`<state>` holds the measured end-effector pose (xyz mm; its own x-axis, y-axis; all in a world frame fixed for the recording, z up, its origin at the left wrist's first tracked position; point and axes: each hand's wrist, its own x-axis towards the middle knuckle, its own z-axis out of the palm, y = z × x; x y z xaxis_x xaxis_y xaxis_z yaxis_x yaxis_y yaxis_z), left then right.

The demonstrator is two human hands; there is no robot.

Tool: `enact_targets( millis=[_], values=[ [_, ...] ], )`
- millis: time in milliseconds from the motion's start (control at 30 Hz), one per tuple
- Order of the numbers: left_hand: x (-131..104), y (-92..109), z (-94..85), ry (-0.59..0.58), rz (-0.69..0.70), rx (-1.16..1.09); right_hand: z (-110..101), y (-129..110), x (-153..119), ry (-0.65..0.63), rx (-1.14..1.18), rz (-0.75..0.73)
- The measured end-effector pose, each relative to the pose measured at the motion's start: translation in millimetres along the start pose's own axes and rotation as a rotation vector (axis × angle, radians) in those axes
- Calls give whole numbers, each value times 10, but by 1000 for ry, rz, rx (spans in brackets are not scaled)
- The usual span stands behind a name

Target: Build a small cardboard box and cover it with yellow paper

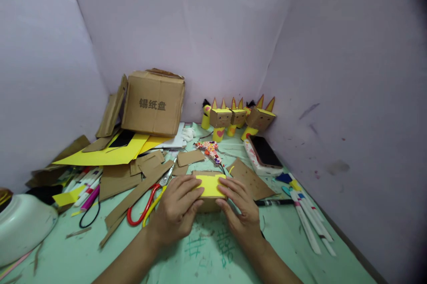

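A small cardboard box point(209, 205) with a yellow paper piece point(211, 186) on its top stands on the green table near the middle. My left hand point(180, 206) holds its left side, fingertips on the yellow paper and thumb at the front. On the right side, my right hand point(240, 206) grips it the same way, fingers pressing on the paper's right end. Red-handled scissors point(145, 208) lie left of my left hand, with a yellow handle point(154, 207) beside them. Behind the box lies a colourfully patterned glue gun point(211, 148).
A large cardboard box point(153, 105) stands at the back left above yellow sheets point(110, 156) and cardboard scraps point(120, 180). Cardboard-headed figures point(220, 118) stand at the back. A phone point(266, 151) and several markers point(310, 224) lie right; a white bowl point(25, 226) is far left.
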<state>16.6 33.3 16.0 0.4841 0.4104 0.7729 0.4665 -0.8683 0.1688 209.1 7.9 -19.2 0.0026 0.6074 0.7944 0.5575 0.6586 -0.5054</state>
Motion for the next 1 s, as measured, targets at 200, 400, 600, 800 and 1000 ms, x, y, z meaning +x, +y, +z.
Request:
enact_targets(
  millis=[200, 400, 600, 800, 1000],
  values=[
    [-13, 40, 45, 76, -14, -77, -4, 6, -1, 11, -15, -36],
    [5, 50, 37, 97, 2, -101, 18, -8, -13, 12, 18, 33],
    [7, 13, 32, 73, 14, -74, 53, -26, -38, 67, 66, 176],
    [-8, -36, 36, 66, 47, -61, 39, -58, 4, 67, 124, 203],
    [-2, -43, 31, 64, 54, -69, 38, -57, 13, 85, 165, 207]
  ],
)
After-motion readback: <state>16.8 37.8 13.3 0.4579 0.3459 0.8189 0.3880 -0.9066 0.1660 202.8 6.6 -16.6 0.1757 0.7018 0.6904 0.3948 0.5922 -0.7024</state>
